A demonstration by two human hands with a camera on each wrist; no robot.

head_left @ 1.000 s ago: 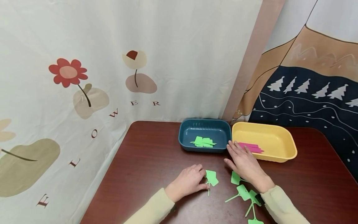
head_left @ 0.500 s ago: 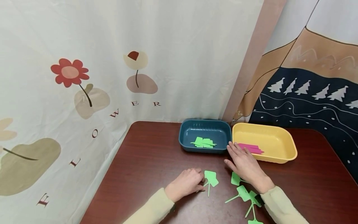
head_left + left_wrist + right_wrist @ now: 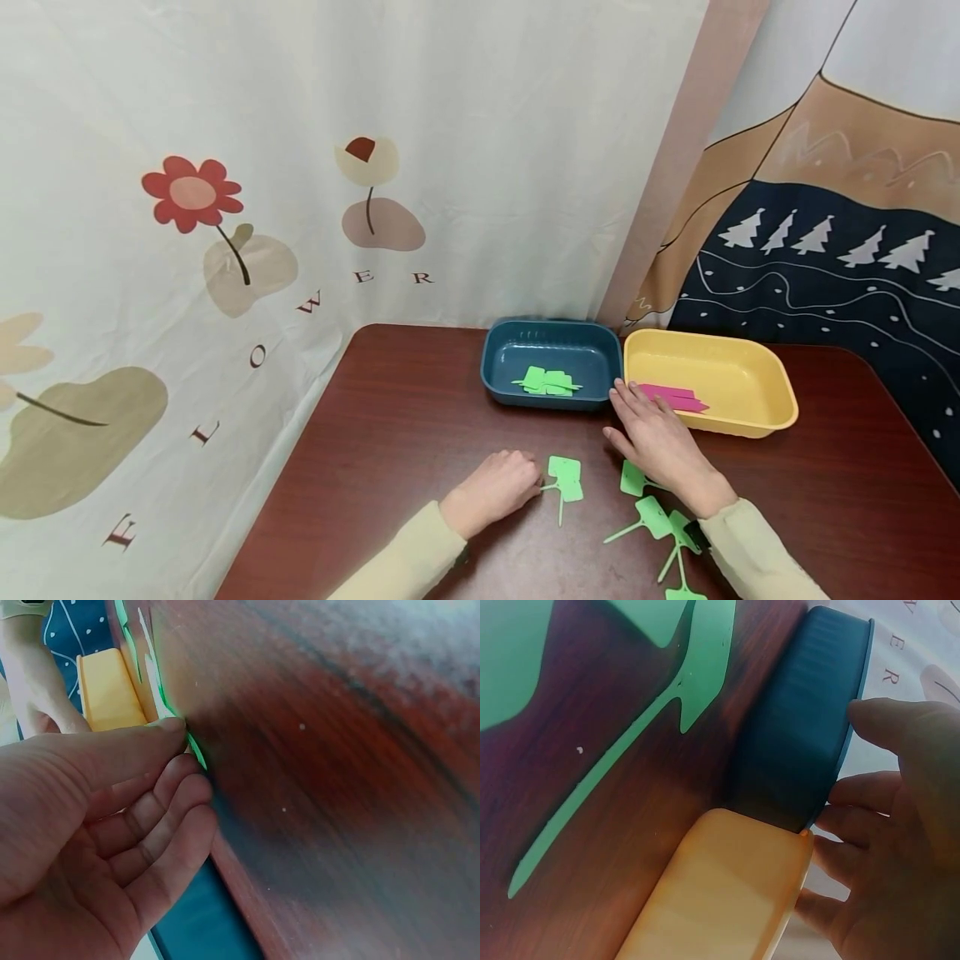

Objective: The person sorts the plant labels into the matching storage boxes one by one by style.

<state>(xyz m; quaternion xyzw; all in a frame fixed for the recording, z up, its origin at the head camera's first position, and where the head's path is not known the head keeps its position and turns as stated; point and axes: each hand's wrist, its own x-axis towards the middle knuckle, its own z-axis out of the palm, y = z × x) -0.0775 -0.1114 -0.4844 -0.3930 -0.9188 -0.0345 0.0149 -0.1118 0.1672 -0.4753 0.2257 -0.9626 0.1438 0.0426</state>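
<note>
Where the lower centre of the frame shows a pair of green tags (image 3: 566,479) lying overlapped on the table (image 3: 375,433), the person's left hand (image 3: 492,490) is at their left edge, thumb and forefinger apparently pinching one thin stem, the other fingers curled in. I'd guess the stem is chosen because such flat plates lie too close to the wood to be picked up easily. The right hand (image 3: 660,437), right of centre, has its fingers extended and lightly apart, at the corner where the blue tray (image 3: 510,354) meets the yellow tray (image 3: 750,387) — perhaps to steady them, though I can't tell whether it presses. The trays hold one colour each: stacked green tags (image 3: 551,382) in the blue, pink strips (image 3: 671,397) in the yellow, which looks like deliberate sorting. More loose tags (image 3: 653,517) lie at lower right, partly under the right forearm. All the tags look like thin, matte plastic, squarish plates on slender stems; the trays are smooth and round-cornered, the tabletop dark reddish and faintly glossy — against it the green stands out sharply.
</note>
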